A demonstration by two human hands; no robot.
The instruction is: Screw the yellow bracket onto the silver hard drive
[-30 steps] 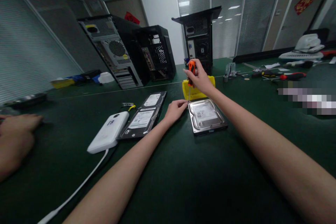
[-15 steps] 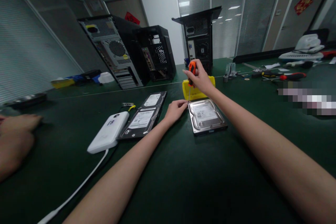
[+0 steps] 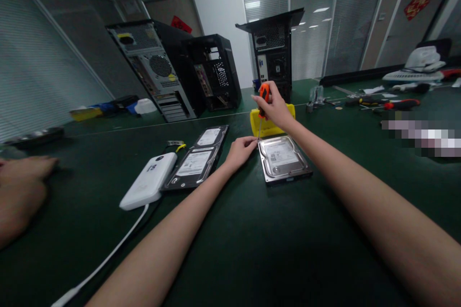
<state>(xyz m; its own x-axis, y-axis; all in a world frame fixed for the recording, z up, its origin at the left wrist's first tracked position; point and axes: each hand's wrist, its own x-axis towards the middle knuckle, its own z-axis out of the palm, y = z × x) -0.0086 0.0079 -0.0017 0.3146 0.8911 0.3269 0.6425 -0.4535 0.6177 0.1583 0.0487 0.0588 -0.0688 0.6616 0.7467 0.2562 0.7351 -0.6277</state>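
My right hand (image 3: 275,108) grips the orange screwdriver (image 3: 262,98) upright, tip on the near-left corner of the silver hard drive (image 3: 284,158) — my left hand (image 3: 240,149) pinches at that tip. Three drives on the counter (image 3: 252,249): this one, two darker ones (image 3: 200,156) left. Three computer towers (image 3: 169,69) behind.

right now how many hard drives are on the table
3. One silver hard drive under the screwdriver; two dark hard drives left of it, near and far. Others may be hidden.
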